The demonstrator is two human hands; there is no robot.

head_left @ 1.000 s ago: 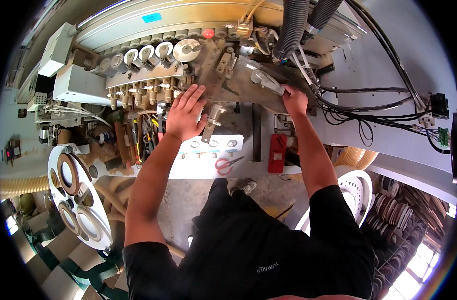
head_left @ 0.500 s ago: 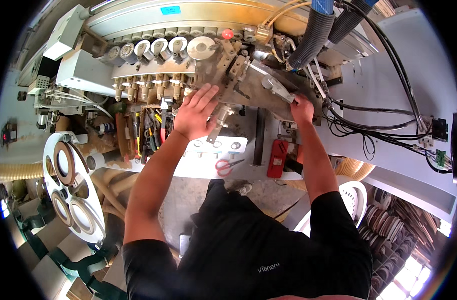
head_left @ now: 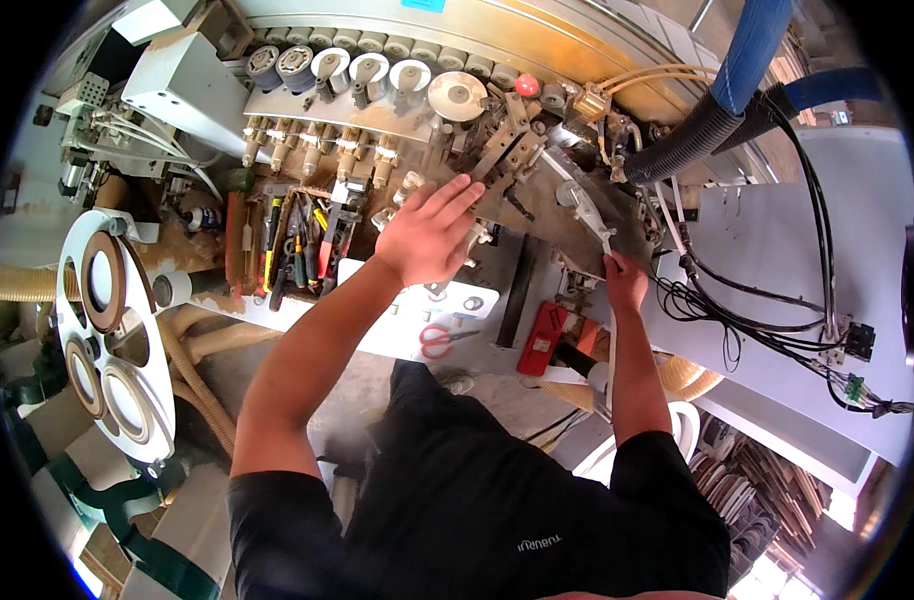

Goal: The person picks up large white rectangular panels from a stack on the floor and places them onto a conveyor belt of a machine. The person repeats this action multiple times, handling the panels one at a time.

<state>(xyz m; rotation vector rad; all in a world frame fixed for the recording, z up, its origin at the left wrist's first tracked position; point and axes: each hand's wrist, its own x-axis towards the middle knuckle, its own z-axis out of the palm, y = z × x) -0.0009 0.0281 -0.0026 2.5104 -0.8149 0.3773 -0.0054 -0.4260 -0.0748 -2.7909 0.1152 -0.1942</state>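
My left hand (head_left: 432, 234) lies palm down with its fingers stretched out, over metal fittings beside the brown machine plate (head_left: 533, 205). Its fingertips reach the plate's left edge, next to a metal bracket (head_left: 512, 148); the palm's underside is hidden. My right hand (head_left: 627, 282) has its fingers closed at the plate's right edge, around the near end of a narrow, pale curved strip (head_left: 607, 236). This strip runs past a grey metal arm (head_left: 583, 208) with a round head, on top of the plate. What the strip is made of is unclear.
Red-handled scissors (head_left: 439, 341) and a red box (head_left: 543, 338) sit on the front ledge. A tray of hand tools (head_left: 302, 247) stands left. Thick hoses (head_left: 682, 138) hang right, above loose black cables (head_left: 747, 290). A white disc frame (head_left: 117, 340) stands far left.
The whole view has turned and shifted. My right hand sits slightly nearer to me relative to the grey arm, its fingers still closed. My left hand keeps about its place beside the bracket.
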